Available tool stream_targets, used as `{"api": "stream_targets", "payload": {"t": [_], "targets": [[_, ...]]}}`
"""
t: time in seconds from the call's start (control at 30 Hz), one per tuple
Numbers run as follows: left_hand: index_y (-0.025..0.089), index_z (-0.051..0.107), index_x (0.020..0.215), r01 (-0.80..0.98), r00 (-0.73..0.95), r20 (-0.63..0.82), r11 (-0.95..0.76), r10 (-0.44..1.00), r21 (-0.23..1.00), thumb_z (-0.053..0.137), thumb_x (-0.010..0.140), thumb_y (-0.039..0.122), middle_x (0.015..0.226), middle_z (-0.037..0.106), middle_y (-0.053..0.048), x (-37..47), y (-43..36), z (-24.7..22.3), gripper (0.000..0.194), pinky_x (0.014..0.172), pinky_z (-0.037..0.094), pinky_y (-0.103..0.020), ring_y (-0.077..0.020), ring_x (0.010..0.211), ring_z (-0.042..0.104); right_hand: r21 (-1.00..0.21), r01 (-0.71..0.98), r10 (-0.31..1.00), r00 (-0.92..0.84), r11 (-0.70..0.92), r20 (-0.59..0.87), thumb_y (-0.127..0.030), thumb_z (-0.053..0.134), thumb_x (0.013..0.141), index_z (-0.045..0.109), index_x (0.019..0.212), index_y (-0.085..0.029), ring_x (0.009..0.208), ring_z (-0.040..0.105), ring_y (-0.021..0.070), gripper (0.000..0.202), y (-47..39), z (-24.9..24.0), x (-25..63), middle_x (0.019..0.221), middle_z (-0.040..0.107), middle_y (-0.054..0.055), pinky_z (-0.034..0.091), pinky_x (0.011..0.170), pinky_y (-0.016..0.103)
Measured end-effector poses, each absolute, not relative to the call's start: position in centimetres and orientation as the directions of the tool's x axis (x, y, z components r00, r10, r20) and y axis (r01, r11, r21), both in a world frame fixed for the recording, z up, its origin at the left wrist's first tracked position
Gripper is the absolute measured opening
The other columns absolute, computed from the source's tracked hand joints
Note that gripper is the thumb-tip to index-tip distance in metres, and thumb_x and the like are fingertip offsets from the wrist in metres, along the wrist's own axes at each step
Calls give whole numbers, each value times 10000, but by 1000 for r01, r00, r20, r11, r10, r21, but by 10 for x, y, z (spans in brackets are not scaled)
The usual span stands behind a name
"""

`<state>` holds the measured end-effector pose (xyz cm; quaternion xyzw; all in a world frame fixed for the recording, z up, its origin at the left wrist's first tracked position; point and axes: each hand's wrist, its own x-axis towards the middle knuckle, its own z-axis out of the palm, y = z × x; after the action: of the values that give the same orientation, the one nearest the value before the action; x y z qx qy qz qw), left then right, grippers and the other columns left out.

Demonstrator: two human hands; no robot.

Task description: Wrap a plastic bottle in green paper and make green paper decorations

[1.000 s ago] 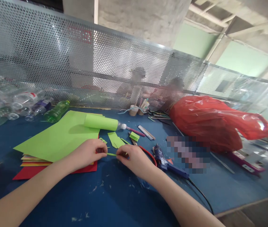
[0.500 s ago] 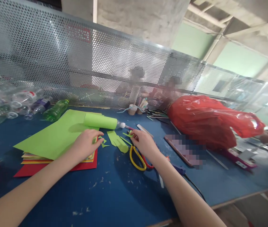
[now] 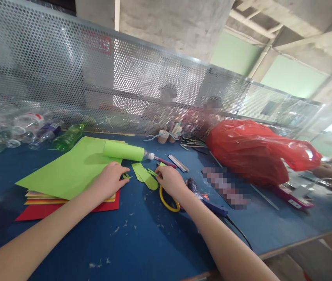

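My left hand (image 3: 111, 179) is at the right edge of the paper stack, thumb and fingers curled around small green paper scraps (image 3: 127, 176). Thin green paper strips (image 3: 151, 172) are pinched in my right hand (image 3: 171, 179), low over the table. Between the hands lie larger green paper offcuts (image 3: 146, 177). Below my right hand shows a yellow scissor handle (image 3: 168, 203); the rest of the scissors is hidden. A bottle wrapped in green paper (image 3: 125, 151) lies on its side across the green sheet (image 3: 66, 168), its white cap toward the right.
Plastic bottles (image 3: 68, 137) lie at the left. Behind stand cups of sticks (image 3: 163, 136) and a perforated metal screen (image 3: 142, 66). To the right are a blue glue gun (image 3: 215, 207) with a cord, a blurred flat object (image 3: 224, 189), a red plastic bag (image 3: 247, 150) and another person's hand (image 3: 329, 175).
My right hand has shifted slightly left, over the scissors, with green strips in its fingers. My left fingers have closed around the small scraps. The glue gun shows more.
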<state>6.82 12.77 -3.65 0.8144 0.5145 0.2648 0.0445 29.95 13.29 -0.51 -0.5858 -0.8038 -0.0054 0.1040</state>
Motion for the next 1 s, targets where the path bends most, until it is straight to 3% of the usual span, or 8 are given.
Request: {"api": "stream_targets", "payload": {"t": [0.3, 0.4, 0.47, 0.6, 0.67, 0.77, 0.87, 1.0], "targets": [[229, 724, 766, 756, 361, 417, -523, 834, 393, 521, 790, 190, 767, 706, -51, 73, 121, -31, 209, 754, 470, -320, -217, 787, 635, -153, 938, 937, -274, 310, 218, -105, 546, 815, 656, 1049, -171, 880, 632, 206, 268, 132, -3, 299, 921, 707, 82, 420, 724, 258], [218, 720, 837, 755, 338, 434, -516, 835, 405, 479, 824, 190, 842, 715, -65, 77, 117, -27, 242, 766, 477, -334, -225, 828, 645, -185, 934, 937, -263, 307, 229, -106, 564, 808, 666, 1034, -166, 845, 646, 210, 255, 135, -7, 300, 894, 715, 85, 426, 700, 258], [217, 709, 930, 726, 254, 433, -466, 865, 506, 475, 837, 211, 911, 718, -69, 80, 114, -23, 252, 764, 490, -348, -228, 841, 657, -213, 928, 939, -256, 306, 230, -99, 589, 790, 687, 975, -168, 812, 656, 207, 220, 137, -10, 300, 852, 722, 78, 432, 683, 253], [187, 676, 916, 354, 105, 221, -244, 970, 903, 551, 790, 228, 818, 720, -44, 86, 110, -18, 183, 725, 535, -344, -188, 707, 682, -295, 902, 934, -239, 315, 266, -127, 602, 799, 700, 961, -176, 771, 667, 185, 195, 138, -6, 304, 831, 735, 53, 453, 683, 241], [172, 653, 836, 115, 91, 117, -127, 989, 985, 609, 743, 211, 755, 709, -22, 89, 106, -17, 110, 748, 542, -333, -164, 686, 680, -326, 893, 926, -205, 310, 317, -165, 551, 851, 688, 1013, -180, 793, 664, 182, 213, 135, 3, 307, 868, 734, 52, 461, 715, 254], [161, 639, 782, -111, 90, 2, 8, 996, 994, 690, 672, 191, 711, 688, 1, 95, 98, -15, 125, 742, 535, -294, -130, 669, 662, -439, 831, 892, -137, 340, 431, -243, 475, 912, 661, 1045, -176, 804, 656, 168, 238, 124, 15, 308, 889, 719, 56, 477, 748, 269], [146, 635, 796, -208, 134, -88, 114, 987, 971, 739, 627, 186, 703, 680, 5, 103, 90, -13, 203, 693, 514, -250, -105, 635, 641, -642, 550, 839, -250, 534, 484, -310, 609, 834, 626, 1057, -173, 774, 651, 144, 262, 110, 15, 300, 937, 692, 52, 510, 713, 250], [139, 599, 889, -185, 153, -177, 204, 972, 961, 802, 563, 209, 655, 692, -1, 109, 83, -15, 390, 635, 490, -223, -99, 586, 625, -575, 448, 722, -524, 685, 452, -208, 690, 766, 643, 1034, -191, 780, 623, 133, 273, 93, -2, 282, 974, 651, 47, 509, 727, 256]]}}
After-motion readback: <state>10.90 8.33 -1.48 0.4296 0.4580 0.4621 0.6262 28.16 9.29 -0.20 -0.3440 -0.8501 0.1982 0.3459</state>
